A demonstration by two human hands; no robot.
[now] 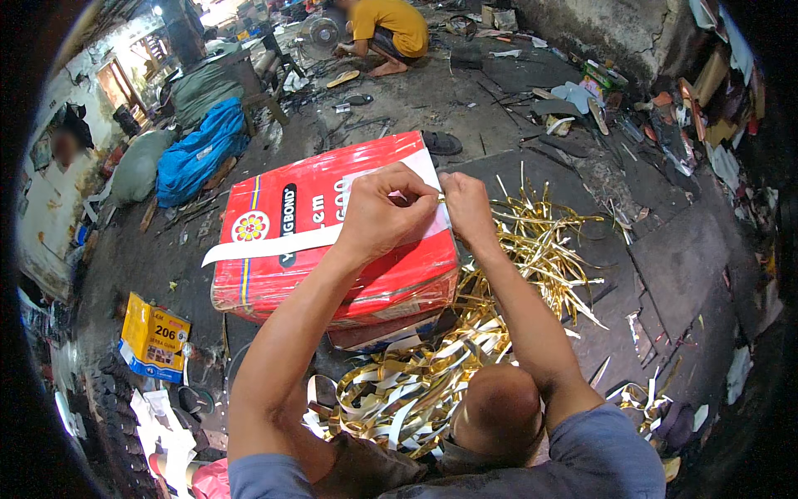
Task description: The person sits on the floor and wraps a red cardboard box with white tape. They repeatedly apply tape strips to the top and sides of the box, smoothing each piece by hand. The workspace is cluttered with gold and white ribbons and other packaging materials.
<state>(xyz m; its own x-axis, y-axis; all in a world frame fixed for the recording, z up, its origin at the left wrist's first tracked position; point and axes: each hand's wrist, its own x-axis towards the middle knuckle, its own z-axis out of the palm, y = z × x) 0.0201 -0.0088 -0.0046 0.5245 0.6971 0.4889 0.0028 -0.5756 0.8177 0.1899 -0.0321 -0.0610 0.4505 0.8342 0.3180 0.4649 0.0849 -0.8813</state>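
Pinching white strip (274, 243), hands (384, 212) together.

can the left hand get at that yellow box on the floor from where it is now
Probably not without leaning: the left hand is up on the red tin, pinching a strip with the right hand, and the yellow box lies well off, low on the left.

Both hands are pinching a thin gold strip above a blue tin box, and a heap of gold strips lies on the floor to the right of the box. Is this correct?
Not quite: the head view shows the tin box is red, not blue. The rest holds: the left hand and the right hand pinch a thin gold strip above it, and the heap of gold strips lies on the floor to its right.
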